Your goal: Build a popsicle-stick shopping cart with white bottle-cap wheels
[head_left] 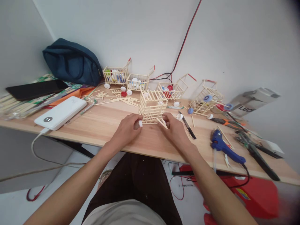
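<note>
A small cage-like cart built of thin wooden sticks (152,106) stands on the wooden table (98,125), straight ahead of me. My left hand (127,128) rests at its lower left corner, fingers curled around a white bottle cap (140,123). My right hand (173,126) is at its lower right corner, fingers pinched on a loose wooden stick (162,122) beside the cage base.
Finished stick carts (116,75) with bottle caps line the wall. A blue glue gun (221,145), a black pen (188,126), pliers and cutters lie right. A white power bank (61,112), black phone (36,89), blue bag (72,61) and loose sticks (124,100) lie left.
</note>
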Available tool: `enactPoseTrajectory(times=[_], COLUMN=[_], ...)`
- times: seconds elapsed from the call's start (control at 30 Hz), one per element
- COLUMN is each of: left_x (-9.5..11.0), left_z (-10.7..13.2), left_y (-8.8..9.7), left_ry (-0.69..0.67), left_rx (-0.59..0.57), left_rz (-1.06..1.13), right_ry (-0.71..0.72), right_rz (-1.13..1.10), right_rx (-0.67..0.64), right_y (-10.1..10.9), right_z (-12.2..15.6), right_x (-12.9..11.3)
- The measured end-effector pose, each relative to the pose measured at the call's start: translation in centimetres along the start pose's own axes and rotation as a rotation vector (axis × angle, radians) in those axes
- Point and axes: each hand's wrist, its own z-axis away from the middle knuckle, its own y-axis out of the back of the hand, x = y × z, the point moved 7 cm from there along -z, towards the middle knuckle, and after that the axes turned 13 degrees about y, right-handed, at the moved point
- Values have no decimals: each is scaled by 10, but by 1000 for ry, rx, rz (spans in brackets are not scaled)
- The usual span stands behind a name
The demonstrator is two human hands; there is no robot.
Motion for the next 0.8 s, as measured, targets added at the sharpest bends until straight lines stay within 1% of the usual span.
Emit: enactPoseTrajectory(times=[0.17,0.3,0.4,0.53,0.6,0.67,0.73,0.8], left_x=[2,2,2,2,3,6,12,21], left_z=[-1,-2,-2,-2,-1,1,6,14], left_y=[1,1,1,5,9,13,16,16], left_ry=[-13,-29,-34,10,35,26,-34,-131], left_rx=[11,26,24,28,77,153,222,264], left_rz=[4,8,16,63,85,103,109,100], right_ry=[-31,-25,-17,-4,4,9,23,39], right_rz=[-17,-130,-178,-218,-256,-284,-269,-210], right_rx=[26,90,108,130,126,120,127,141], right_y=[1,1,1,2,1,1,3,6], right_z=[-4,-4,-5,-8,-10,-11,-11,-12], right_x=[1,5,7,9,10,10,9,7])
